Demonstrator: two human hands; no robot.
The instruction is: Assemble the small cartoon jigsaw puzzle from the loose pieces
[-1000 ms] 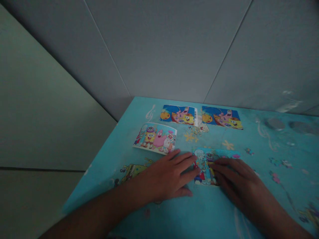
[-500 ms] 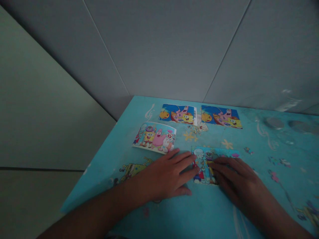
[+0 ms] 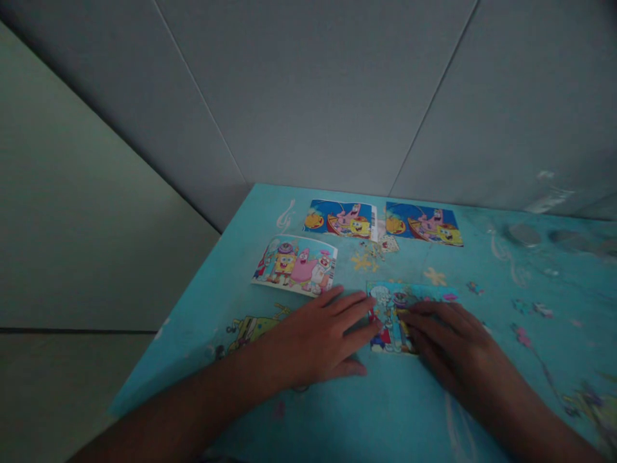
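Observation:
A cartoon picture [image 3: 384, 321], which looks like a small jigsaw puzzle, lies flat on the blue table cover. My left hand [image 3: 328, 337] rests palm down with its fingers spread, the fingertips at the picture's left edge. Over the middle and right of it, my right hand [image 3: 456, 344] is closed, its fingers bent together against the surface. Those fingers hide much of the picture, and whatever they pinch does not show. Beyond my left hand lies a slightly curved printed card [image 3: 299, 265] with similar characters.
Farther back lie a blue cartoon card [image 3: 341, 220] with a white edge and a matching blue picture [image 3: 424, 223]. Small coloured pieces [image 3: 475, 287] are scattered at the right. Faint round shapes [image 3: 524, 235] stand near the grey wall [image 3: 313, 96].
The whole view has shifted slightly, so everything sits a little farther left. Both hands keep nearly the same places on the picture.

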